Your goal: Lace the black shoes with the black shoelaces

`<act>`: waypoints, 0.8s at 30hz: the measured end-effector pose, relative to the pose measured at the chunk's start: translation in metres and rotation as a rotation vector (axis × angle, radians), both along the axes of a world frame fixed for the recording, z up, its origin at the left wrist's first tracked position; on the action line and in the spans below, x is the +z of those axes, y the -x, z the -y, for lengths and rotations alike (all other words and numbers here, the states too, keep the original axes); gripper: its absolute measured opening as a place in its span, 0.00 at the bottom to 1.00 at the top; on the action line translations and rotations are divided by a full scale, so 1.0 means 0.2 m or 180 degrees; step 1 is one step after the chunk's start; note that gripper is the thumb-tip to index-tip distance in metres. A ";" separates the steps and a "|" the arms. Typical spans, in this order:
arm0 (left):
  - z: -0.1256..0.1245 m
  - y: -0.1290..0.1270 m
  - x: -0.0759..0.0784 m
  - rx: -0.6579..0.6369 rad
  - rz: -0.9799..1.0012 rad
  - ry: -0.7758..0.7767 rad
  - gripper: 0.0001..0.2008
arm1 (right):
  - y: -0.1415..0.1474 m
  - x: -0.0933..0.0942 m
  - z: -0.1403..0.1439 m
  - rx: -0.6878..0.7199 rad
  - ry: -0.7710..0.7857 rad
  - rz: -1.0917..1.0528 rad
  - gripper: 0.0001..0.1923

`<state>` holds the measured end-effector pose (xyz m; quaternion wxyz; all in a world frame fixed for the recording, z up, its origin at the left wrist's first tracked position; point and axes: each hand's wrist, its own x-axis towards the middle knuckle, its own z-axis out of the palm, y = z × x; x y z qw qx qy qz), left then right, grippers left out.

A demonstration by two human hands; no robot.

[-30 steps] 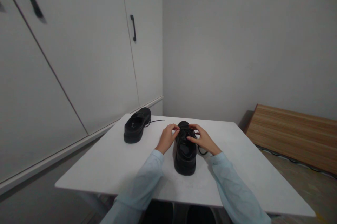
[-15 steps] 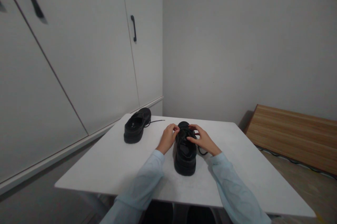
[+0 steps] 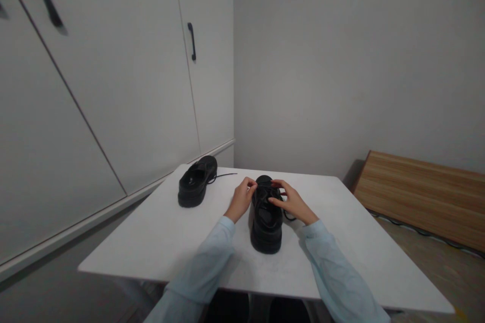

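While bent over the middle of the white worktop (image 3: 159,242), pinches with the left hand (image 3: 241,199) at the laces (image 3: 267,192) on the left flank of a black shoe (image 3: 266,214), grip clenched on lace by thumb and fingertips. Meets it from the other flank with the right hand (image 3: 292,202), fingers curled onto the same laces, though whether that grip is truly clenched or merely resting cannot be told. Stands upright on its thick sole, that shoe, between the two pale blue sleeves, toe toward the far edge and heel toward the near edge. Trails a loose loop of lace down onto the worktop just beside the right hand. Sits well apart near the far left corner, a second black shoe (image 3: 197,180), untouched, with one lace end lying out along the far edge. Shows beyond the left edge a white cupboard door with a dark handle (image 3: 192,41), and past the right edge a low wooden board (image 3: 420,189) on the floor.
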<state>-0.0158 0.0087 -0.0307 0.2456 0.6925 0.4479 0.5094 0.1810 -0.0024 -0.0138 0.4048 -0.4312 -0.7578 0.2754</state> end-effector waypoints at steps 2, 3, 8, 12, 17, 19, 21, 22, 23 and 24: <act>0.00 0.00 0.00 -0.0054 0.0089 0.0044 0.03 | 0.00 0.00 0.00 0.0002 -0.0012 -0.0003 0.27; -0.01 0.00 0.00 -0.0081 0.0141 0.0058 0.03 | 0.00 0.00 0.00 0.0008 -0.0021 0.0003 0.27; -0.02 0.02 0.01 -0.0122 0.0405 0.0068 0.04 | 0.00 0.01 0.00 0.0028 -0.0063 0.0022 0.26; -0.02 0.03 0.01 -0.0067 0.0284 0.0088 0.07 | 0.00 0.01 0.00 0.0037 -0.0066 0.0014 0.26; -0.01 0.03 0.00 -0.0098 -0.0097 0.0007 0.05 | 0.00 0.01 0.00 0.0055 -0.0035 0.0026 0.27; -0.01 0.02 0.00 -0.0129 -0.0104 0.0024 0.04 | 0.00 0.01 0.00 0.0056 -0.0029 0.0019 0.27; -0.01 0.02 0.00 -0.0154 -0.0022 0.0052 0.03 | 0.00 0.01 0.00 0.0060 -0.0020 0.0004 0.26; -0.01 0.02 0.01 -0.0167 0.0037 0.0077 0.03 | 0.00 0.01 0.00 0.0055 -0.0012 0.0001 0.26; 0.00 0.02 0.01 -0.0184 0.0097 0.0111 0.04 | 0.00 0.01 0.01 0.0048 -0.0004 0.0003 0.26; 0.00 0.02 0.01 -0.0206 0.0153 0.0144 0.04 | 0.00 0.01 0.01 0.0041 0.0000 0.0006 0.26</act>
